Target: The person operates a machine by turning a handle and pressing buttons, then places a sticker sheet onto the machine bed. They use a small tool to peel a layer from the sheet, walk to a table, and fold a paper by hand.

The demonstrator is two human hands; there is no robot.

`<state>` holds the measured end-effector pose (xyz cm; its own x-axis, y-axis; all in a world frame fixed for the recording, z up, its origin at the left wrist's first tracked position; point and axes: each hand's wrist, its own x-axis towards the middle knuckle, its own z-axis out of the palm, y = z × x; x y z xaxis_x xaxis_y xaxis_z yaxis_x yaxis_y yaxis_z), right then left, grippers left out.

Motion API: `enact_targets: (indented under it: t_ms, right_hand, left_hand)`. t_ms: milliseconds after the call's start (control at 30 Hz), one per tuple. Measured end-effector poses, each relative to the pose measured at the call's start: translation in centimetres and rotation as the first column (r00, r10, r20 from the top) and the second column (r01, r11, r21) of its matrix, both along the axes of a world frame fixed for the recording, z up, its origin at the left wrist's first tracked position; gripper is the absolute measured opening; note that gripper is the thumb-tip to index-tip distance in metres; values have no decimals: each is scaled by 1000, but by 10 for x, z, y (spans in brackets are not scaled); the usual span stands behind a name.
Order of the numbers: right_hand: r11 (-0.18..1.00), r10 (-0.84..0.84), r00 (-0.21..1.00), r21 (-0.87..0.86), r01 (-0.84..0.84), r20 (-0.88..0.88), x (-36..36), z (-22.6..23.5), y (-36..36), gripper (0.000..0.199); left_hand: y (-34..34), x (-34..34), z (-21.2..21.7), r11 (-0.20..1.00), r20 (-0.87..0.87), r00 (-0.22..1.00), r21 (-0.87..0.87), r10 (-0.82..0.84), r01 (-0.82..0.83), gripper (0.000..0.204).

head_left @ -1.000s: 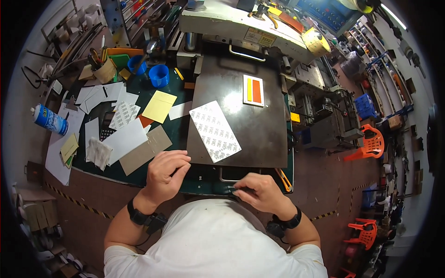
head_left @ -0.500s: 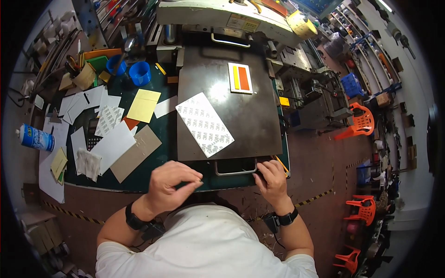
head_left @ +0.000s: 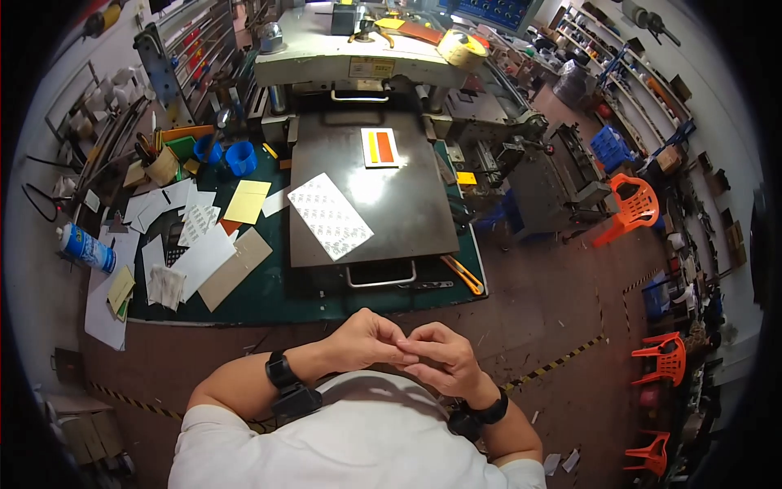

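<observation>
We hold our left hand and right hand together at our chest, fingertips pinching something too small to tell, near the patterned sheet on the tabletop; setting it down calls for care.

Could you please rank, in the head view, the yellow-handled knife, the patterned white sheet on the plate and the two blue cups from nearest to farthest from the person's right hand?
From the right hand:
1. Yellow-handled knife, just ahead, at the mat's near right edge.
2. Patterned white sheet, ahead-left on the dark plate.
3. Blue cups, far left, at the mat's back.
</observation>
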<state>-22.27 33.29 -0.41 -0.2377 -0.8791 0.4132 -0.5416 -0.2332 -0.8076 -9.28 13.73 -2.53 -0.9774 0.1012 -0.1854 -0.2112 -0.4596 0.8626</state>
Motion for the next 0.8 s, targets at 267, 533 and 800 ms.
enact_targets:
  t_ms: [267,533,800]
  right_hand:
    - [944,-328,932,79,320,156,25,-32,107,33]
    - [903,-424,905,61,426,-46,49,-37,211,22]
    - [916,-359,927,152,372,-105,86,-23,273,10]
  left_hand:
    - [97,-27,-23,997,105,994,75,-30,22,13]
    - [190,-21,-23,977,217,953,36,-214,211,15]
    - [231,-27,-36,673,248,673,-98,-697,733,18]
